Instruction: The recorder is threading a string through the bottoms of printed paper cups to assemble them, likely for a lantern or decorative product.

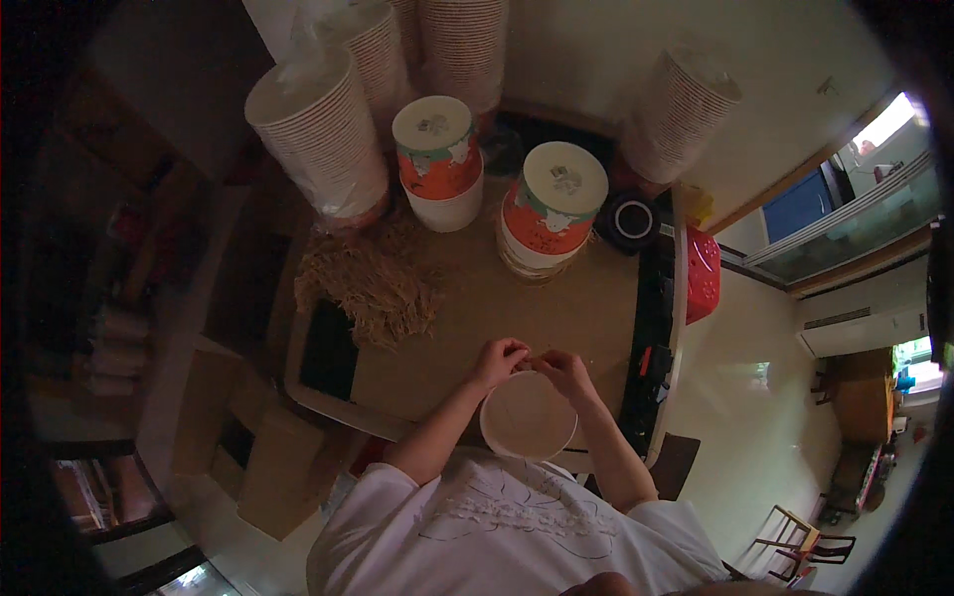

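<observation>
Both hands over white bowl [529,415], bowl at bench [556,318] near edge, against person's body. Left hand [500,360] and right hand [562,370] fingers pinched together at far rim, apparently on something small; too small to tell what. Judgement: keep bowl braced, work pinch at rim slowly. Straw pile [373,283] well left of fingers, lidded tubs [438,159] beyond.

A home packing corner: stacked paper bowls [323,139] crowd a cardboard-topped table [556,308] (2 lidded tubs [437,149]).
</observation>
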{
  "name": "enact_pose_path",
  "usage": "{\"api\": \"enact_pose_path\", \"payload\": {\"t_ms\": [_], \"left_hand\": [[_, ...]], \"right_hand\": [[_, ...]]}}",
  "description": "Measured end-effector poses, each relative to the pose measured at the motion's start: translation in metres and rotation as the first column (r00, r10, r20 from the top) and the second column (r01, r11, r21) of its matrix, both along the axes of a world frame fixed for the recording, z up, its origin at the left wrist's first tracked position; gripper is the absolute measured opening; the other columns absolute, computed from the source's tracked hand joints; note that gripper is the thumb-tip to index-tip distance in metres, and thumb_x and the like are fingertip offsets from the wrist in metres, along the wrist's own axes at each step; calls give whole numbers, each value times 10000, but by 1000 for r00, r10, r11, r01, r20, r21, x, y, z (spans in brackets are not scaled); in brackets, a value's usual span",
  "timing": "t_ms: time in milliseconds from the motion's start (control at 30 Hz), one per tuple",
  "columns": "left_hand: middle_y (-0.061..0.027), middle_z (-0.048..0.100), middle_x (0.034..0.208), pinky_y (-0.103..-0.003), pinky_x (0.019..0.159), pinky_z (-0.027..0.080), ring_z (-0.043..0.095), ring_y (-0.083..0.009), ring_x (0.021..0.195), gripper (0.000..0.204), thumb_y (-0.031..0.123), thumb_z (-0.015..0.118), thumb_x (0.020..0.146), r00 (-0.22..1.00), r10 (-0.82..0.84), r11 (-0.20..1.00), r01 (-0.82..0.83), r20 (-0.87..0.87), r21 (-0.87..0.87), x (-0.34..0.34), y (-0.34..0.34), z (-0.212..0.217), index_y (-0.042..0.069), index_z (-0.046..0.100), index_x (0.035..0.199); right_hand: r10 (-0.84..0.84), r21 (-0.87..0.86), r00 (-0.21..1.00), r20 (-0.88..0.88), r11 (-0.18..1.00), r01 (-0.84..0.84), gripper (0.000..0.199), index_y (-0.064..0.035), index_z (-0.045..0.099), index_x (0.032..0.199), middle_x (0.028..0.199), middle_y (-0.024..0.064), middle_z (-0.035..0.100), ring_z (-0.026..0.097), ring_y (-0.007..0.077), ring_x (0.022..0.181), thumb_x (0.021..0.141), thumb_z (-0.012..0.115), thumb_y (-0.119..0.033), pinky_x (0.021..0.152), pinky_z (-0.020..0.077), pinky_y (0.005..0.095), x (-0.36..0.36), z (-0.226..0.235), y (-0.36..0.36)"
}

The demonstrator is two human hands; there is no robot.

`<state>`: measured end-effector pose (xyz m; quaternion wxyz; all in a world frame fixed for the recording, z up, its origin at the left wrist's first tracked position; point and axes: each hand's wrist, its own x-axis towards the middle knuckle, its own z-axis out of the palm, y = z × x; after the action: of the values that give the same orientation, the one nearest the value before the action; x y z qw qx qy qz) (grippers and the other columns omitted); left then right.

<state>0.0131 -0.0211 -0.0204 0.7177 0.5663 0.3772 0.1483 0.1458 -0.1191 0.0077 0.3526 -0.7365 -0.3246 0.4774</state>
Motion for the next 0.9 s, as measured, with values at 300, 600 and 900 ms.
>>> {"api": "enact_pose_path", "payload": {"t_ms": [300,600,900], "left_hand": [[-54,608,769,-252,597,466,560,-106,664,113,66,532,793,1000,-15,1000,14,6,22,-2,0,-9,-5,586,862],[-42,598,752,-247,589,456,548,-103,648,110,56,529,790,1000,-9,1000,9,-12,-19,-2,-1,-12,1,579,871],[-23,585,722,-233,564,447,538,-90,625,161,148,503,832,995,75,964,-55,68,-259,-2,0,-12,16,593,856]], "right_hand": [[-11,201,991,-136,979,38,108,-7,581,822,742,39,596,534,95,703,748,582,-85,628,425,232,0,-2,6],[29,243,972,-233,970,29,60,-16,549,794,735,29,568,521,96,694,736,555,-30,631,422,229,4,-1,10],[24,243,958,-286,969,48,62,-25,528,795,752,14,539,512,96,708,744,546,-56,631,417,223,8,-16,7]]}}
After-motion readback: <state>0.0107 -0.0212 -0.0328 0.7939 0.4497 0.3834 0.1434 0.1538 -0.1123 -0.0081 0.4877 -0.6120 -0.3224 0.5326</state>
